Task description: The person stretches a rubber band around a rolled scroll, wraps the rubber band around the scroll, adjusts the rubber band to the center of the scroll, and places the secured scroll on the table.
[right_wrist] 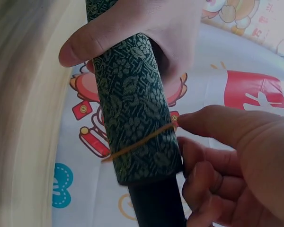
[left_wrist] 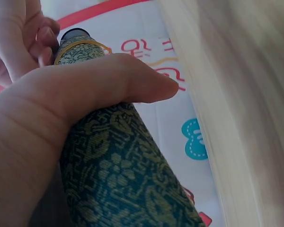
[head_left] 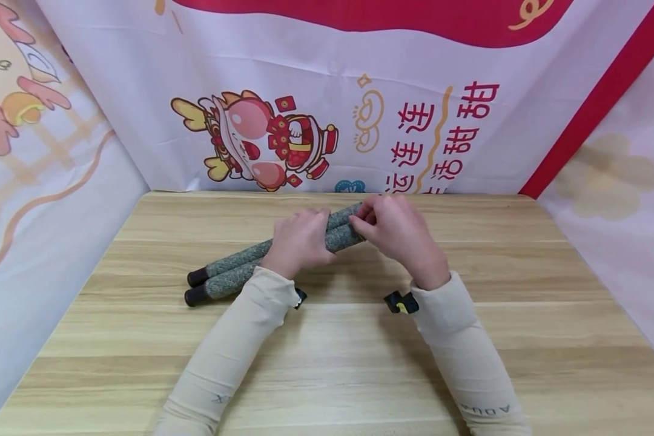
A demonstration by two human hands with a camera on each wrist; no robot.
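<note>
Two rolled scrolls covered in green patterned brocade lie side by side at a slant, the far scroll point(head_left: 240, 255) alongside the near scroll point(head_left: 231, 281), with dark end knobs at the left. My left hand point(head_left: 301, 242) grips them near the middle; in the left wrist view its thumb point(left_wrist: 142, 87) crosses over the brocade. A thin orange-tan rubber band point(right_wrist: 139, 143) runs around the brocade close to the right end. There my right hand point(head_left: 398, 233) pinches the band at the side, its other fingers curled beside the dark knob point(right_wrist: 158, 203).
The wood-grain table point(head_left: 327, 369) extends toward me and to both sides. Behind it hangs a white and red printed cloth point(head_left: 327, 66) with cartoon figures and characters. More printed cloth point(head_left: 43, 200) stands along the left side.
</note>
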